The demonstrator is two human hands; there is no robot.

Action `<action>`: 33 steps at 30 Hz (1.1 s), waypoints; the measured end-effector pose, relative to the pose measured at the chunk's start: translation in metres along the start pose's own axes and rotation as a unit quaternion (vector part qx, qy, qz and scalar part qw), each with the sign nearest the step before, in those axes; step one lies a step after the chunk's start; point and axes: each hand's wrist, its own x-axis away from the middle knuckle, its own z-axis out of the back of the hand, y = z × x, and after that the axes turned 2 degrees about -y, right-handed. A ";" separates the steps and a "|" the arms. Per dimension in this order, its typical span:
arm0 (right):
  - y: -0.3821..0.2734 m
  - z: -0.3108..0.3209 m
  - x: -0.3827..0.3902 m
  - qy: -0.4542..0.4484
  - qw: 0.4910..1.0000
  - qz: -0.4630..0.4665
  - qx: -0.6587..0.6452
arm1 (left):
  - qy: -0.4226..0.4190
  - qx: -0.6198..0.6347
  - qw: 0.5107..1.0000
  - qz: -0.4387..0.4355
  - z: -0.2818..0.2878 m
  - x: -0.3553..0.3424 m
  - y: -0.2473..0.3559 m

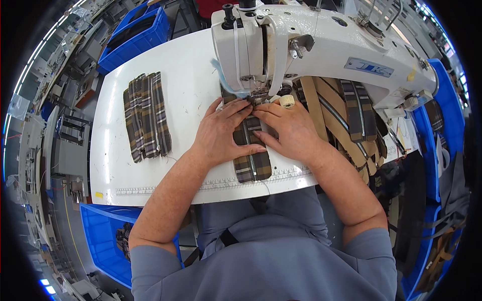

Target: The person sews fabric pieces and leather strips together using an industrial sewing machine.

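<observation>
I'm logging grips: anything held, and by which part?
The plaid zipper piece, held down from its middle toward the sewing machine by left hand and right hand.

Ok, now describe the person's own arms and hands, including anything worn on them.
The left hand and right hand wear no gloves, and no watch or bracelet shows at either wrist. The forearms are bare up to short, plain grey-blue sleeves that end near the elbows.
</observation>
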 end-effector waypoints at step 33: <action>0.008 0.035 0.002 0.178 0.962 -0.084 0.191 | -0.105 -0.054 0.992 0.048 0.029 -0.041 -0.010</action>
